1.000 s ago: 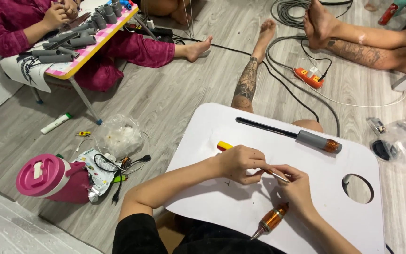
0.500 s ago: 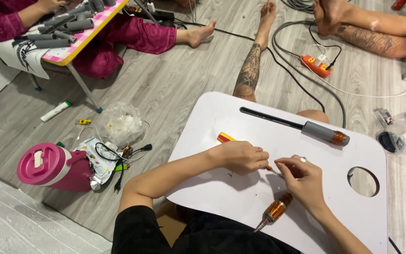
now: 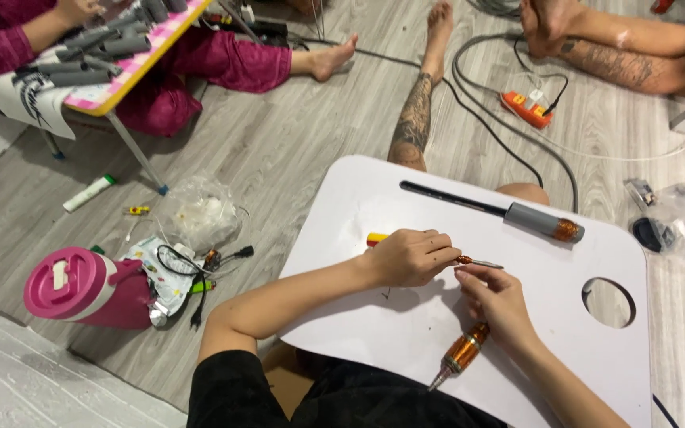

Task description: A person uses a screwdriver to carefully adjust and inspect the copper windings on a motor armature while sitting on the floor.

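Hands meet over the middle of the white lap table [image 3: 358,214]. Left hand [image 3: 410,257] is closed around a red and yellow tool [image 3: 376,238], its thin tip [image 3: 481,262] pinched by the right hand [image 3: 497,297]. Below the right hand on the table lies a copper-wound part [image 3: 461,354]; toward the table's far edge lies a grey-handled soldering iron [image 3: 537,219]

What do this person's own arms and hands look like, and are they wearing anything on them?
Both forearms are bare, with no gloves, rings, watch or bracelets visible on the left hand or right hand. A short black sleeve covers the left upper arm.
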